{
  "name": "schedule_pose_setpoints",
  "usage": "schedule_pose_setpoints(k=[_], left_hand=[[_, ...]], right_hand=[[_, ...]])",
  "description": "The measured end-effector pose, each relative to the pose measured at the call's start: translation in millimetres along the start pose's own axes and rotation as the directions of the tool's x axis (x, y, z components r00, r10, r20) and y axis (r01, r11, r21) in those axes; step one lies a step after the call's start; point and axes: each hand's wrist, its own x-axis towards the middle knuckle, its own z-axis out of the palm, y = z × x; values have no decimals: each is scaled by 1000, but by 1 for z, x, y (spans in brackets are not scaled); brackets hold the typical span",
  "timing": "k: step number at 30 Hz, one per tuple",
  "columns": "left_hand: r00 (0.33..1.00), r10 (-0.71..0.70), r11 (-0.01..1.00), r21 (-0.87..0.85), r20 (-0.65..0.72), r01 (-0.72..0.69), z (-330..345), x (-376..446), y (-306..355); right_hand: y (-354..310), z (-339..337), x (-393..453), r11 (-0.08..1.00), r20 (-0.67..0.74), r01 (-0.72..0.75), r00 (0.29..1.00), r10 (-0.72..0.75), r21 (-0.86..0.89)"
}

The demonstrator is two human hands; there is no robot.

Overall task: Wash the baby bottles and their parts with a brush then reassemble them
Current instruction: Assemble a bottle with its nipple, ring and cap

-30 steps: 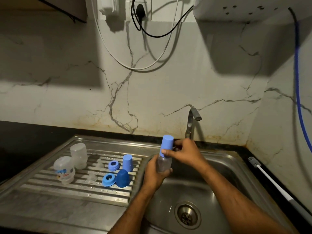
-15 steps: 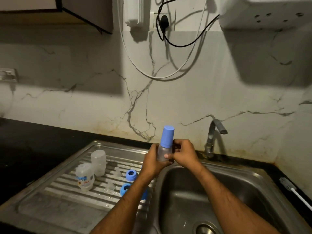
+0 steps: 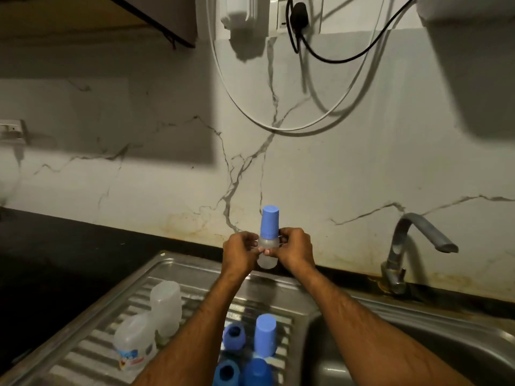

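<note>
Left hand and right hand both grip a capped clear bottle upright above the drainboard, where 2 empty bottles stand among blue caps.

A small translucent bottle with a blue cylindrical cap was upright between the left hand and right hand, above the ribbed steel drainboard. On the drainboard, two translucent plastic bottle bodies stood left of the blue plastic caps and rings. The metal tap stood to the right, behind the steel sink basin.
</note>
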Motion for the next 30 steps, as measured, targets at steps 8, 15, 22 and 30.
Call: schedule_pose_setpoints(k=[8,15,22,30], left_hand=[[996,-88,996,7,15,87,25,42,-36],[990,-139,990,-12,32,140,39,57,-49],[989,-143,989,-32,31,144,46,64,-52],[990,-134,991,-13,31,135,45,66,-54]], right_hand=[[33,42,38,998,-10,-55,998,55,-31],[46,61,48,995,-68,-104,992,104,-4],[49,65,59,991,-88,-132,988,130,-13],[47,64,58,991,-88,-134,987,133,-8]])
